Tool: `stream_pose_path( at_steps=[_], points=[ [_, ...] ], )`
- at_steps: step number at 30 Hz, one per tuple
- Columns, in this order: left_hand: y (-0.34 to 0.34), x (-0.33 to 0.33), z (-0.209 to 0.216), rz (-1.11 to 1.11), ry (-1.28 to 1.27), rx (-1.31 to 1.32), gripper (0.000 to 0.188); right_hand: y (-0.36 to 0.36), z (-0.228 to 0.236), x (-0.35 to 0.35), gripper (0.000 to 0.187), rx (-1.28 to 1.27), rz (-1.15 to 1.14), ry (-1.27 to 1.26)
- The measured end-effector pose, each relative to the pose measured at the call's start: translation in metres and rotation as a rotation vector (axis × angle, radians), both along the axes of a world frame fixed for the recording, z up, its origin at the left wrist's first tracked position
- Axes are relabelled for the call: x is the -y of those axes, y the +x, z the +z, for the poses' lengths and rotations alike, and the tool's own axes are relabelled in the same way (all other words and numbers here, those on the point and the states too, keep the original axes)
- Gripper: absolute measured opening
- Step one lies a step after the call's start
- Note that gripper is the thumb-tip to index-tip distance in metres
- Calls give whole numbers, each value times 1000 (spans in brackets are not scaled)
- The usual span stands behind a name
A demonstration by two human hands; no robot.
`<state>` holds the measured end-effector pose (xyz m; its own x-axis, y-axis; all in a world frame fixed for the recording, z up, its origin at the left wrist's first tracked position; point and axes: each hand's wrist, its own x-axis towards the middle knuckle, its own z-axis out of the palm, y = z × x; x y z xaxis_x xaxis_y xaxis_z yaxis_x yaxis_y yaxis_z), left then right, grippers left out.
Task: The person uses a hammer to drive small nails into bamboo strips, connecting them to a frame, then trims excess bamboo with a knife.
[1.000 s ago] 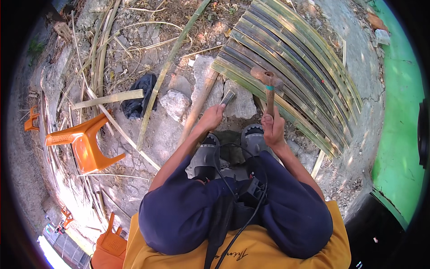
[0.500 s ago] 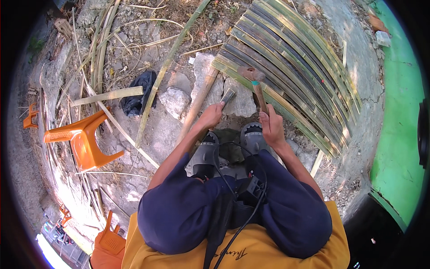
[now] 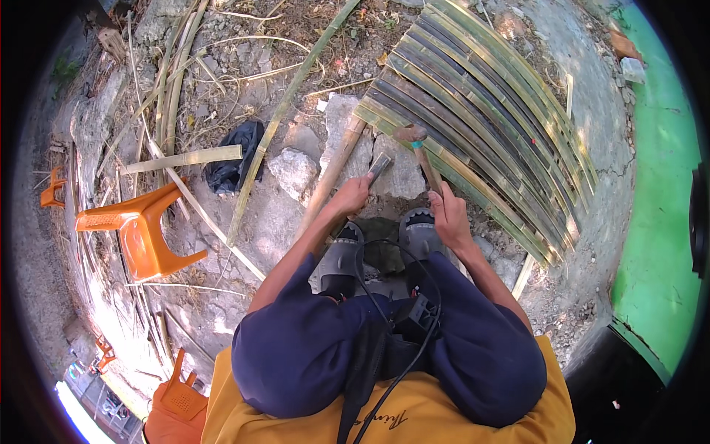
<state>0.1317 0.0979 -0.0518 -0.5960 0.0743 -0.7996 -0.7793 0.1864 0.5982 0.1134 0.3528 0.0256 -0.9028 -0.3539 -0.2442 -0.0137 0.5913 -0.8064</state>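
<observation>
My left hand is closed round a narrow, flat, dark tool with a greyish upper end. Its lower part runs down behind my wrist, and I cannot make out its exact kind. In my right hand is a hammer with a rusty brown head, a teal band and a wooden handle. The hammer head is up and tilted left, in front of the lower left corner of a bamboo slat panel. Pale stone slabs and a wooden pole lie below and beside the left hand's tool.
An orange plastic stool lies tipped at the left. Near it are a black plastic bag, a bamboo strip and loose splints. My grey shoes rest on the ground, with a cable across my lap. A green surface borders the right.
The hammer head has dropped a little and shifted left, tilting further over. My left hand and its tool have moved only slightly. The whole view has shifted slightly.
</observation>
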Motion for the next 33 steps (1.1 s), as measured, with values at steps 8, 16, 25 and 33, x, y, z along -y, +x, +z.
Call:
stream_pose_path(
  at_steps=[8,16,25,33],
  points=[
    [-3,-7,-13,-101,-89,-111,68,32,-59,-6,29,30,-16,94],
    [20,14,0,111,345,128,41,30,-58,-8,26,36,43,141],
    [85,43,-9,45,404,126,41,39,-61,-12,27,60,126,278],
    [70,21,-8,21,22,-229,48,5,-11,4,22,-54,19,-33]
  ],
)
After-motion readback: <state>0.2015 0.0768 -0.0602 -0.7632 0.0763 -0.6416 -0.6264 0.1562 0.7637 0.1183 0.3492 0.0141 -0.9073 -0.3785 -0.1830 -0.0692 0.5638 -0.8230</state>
